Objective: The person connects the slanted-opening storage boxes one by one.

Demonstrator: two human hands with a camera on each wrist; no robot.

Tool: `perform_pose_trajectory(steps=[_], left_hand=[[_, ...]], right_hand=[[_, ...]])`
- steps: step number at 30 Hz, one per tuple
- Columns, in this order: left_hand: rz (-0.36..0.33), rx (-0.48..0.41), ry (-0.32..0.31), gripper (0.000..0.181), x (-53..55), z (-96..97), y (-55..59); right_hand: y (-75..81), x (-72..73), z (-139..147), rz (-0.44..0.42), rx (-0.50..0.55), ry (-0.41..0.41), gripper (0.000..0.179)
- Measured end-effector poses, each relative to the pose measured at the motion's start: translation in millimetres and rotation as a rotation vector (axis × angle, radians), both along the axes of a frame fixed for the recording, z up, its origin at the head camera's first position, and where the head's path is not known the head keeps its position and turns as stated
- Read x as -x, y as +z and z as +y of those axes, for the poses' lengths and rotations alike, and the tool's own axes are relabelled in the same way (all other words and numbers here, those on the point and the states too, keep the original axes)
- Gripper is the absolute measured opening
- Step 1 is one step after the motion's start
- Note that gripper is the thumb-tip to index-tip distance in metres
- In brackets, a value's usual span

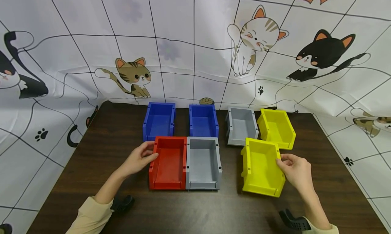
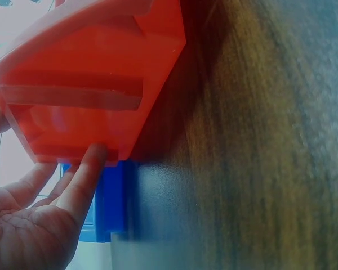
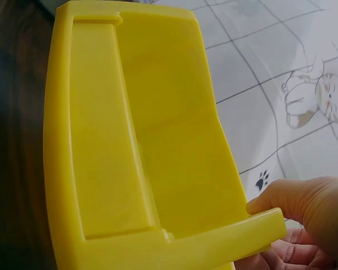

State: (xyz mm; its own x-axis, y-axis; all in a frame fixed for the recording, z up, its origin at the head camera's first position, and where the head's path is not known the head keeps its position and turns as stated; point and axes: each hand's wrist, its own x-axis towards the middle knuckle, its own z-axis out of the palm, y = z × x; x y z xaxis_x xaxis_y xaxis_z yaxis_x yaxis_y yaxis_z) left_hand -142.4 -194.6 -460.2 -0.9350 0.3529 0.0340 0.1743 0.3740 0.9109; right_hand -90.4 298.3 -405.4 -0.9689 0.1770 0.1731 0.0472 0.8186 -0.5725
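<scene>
A red plastic bin (image 1: 169,184) stands on the table, its side touching a grey bin (image 1: 203,185). My left hand (image 1: 138,161) grips the red bin's left wall, thumb at the rim; in the left wrist view its fingers (image 2: 89,174) lie against the outer side. My right hand (image 1: 297,171) pinches the right wall of a yellow bin (image 1: 263,190), which is slightly turned and looks raised off the table. The right wrist view shows the thumb inside this yellow bin (image 3: 101,135) and the other fingers underneath the rim, partly hidden.
Behind, a row holds two blue bins, left (image 1: 159,120) and right (image 1: 203,122), a grey bin (image 1: 243,125) and another yellow bin (image 1: 276,127). The dark wooden table (image 1: 195,213) ends at a cat-patterned cloth (image 1: 174,20) at the back.
</scene>
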Motion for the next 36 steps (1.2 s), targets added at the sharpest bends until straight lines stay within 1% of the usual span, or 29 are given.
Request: perform_pose_trajectory(steps=[4, 10, 13, 21, 25, 31, 36], left_hand=[[-0.008, 0.000, 0.000, 0.050, 0.2, 0.2, 0.9], [-0.027, -0.009, -0.003, 0.051, 0.7, 0.7, 0.6], [-0.031, -0.009, -0.002, 0.051, 0.8, 0.4, 0.4], [-0.044, -0.006, 0.006, 0.051, 0.4, 0.6, 0.9], [-0.037, -0.002, 0.009, 0.050, 0.1, 0.1, 0.2], [-0.018, -0.010, 0.001, 0.049, 0.3, -0.6, -1.1], [-0.021, -0.019, 0.003, 0.049, -0.2, -0.8, -0.9]], right_hand=[[8.5, 3.5, -6, 0.020, 0.004, 0.012, 0.023], [17.8, 9.9, -14, 0.092, -0.004, 0.061, 0.020], [21.2, 12.5, -19, 0.108, -0.002, 0.081, 0.020], [27.6, 19.0, -32, 0.118, 0.017, 0.108, 0.019], [28.9, 22.2, -39, 0.117, 0.010, 0.118, 0.018], [31.4, 25.9, -48, 0.096, 0.037, 0.144, 0.018], [31.6, 28.5, -53, 0.068, 0.056, 0.160, 0.019]])
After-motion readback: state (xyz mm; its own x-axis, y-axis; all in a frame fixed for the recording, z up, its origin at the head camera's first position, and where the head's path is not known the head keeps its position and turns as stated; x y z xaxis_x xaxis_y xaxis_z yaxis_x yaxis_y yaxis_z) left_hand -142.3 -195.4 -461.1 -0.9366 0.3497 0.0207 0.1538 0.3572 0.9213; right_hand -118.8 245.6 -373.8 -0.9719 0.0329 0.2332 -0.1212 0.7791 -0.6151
